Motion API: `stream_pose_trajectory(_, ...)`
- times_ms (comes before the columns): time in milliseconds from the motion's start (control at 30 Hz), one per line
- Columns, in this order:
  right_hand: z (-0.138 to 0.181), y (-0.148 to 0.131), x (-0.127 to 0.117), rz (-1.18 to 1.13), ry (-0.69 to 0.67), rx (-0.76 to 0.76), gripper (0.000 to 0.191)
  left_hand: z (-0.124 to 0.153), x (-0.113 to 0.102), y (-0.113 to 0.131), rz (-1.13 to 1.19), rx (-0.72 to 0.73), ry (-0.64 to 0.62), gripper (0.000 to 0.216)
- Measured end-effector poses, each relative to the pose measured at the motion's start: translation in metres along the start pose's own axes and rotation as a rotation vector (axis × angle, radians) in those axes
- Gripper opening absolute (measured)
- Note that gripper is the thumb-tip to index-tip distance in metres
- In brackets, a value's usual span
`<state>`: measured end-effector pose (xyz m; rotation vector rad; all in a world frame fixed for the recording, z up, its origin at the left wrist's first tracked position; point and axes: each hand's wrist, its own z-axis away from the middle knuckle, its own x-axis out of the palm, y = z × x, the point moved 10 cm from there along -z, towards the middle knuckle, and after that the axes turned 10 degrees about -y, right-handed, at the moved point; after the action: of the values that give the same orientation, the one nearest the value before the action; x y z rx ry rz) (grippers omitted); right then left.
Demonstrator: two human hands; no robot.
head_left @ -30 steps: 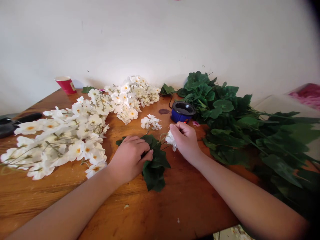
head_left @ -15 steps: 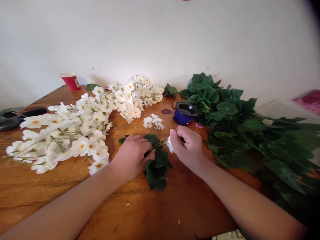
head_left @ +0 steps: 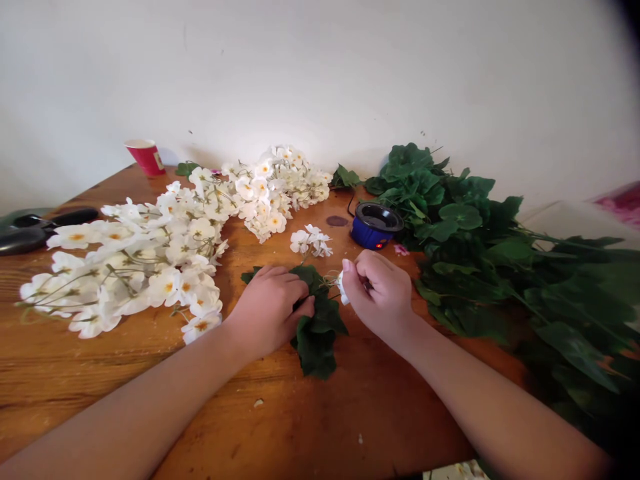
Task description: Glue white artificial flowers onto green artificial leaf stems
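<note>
We worked at a wooden table [head_left: 95,380], with white flowers [head_left: 150,267] heaped left and leaves [head_left: 500,280] heaped right, apparently leaving the middle open for both arms. Our left hand [head_left: 267,310] curled closed over a leafy sprig [head_left: 320,343], seemingly pinning it down; our right hand [head_left: 383,293] pinched a small white flower [head_left: 343,290] (its stem mostly hidden) above the sprig.

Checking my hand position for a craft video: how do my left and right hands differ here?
The left hand curls low over a dark green leaf sprig, while the right hand pinches a small white flower in its fingers. The left hand's fingers point across toward the right hand, and the right hand's fingertips point back toward the left. Both hands are bare and close together above the wooden table.
</note>
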<state>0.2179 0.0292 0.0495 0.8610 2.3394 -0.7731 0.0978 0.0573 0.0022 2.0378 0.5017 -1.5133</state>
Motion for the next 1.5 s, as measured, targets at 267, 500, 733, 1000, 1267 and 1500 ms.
stream_pose_trajectory(267,0.001,-0.02,0.004,0.091,-0.047,-0.157,0.039,0.0,0.003,0.0,-0.006,-0.026,-0.034,0.029)
stream_pose_trajectory(500,0.001,-0.02,-0.001,0.137,-0.038,-0.193,0.039,0.0,0.003,0.0,-0.017,-0.029,-0.04,0.03)
stream_pose_trajectory(733,-0.001,-0.019,-0.004,0.145,-0.029,-0.185,0.04,0.001,0.001,0.001,-0.034,-0.021,-0.023,0.029)
stream_pose_trajectory(1000,-0.003,0.011,-0.007,-0.033,0.037,0.079,0.04,0.001,0.002,0.0,-0.014,-0.003,-0.006,0.028)
stream_pose_trajectory(1267,0.006,0.073,0.014,-0.466,0.037,0.511,0.041,0.0,-0.001,0.003,0.028,0.015,0.004,0.032)
stream_pose_trajectory(1500,0.015,0.088,0.039,-0.79,-0.015,0.722,0.039,0.001,-0.005,0.008,0.042,0.046,0.035,0.032)
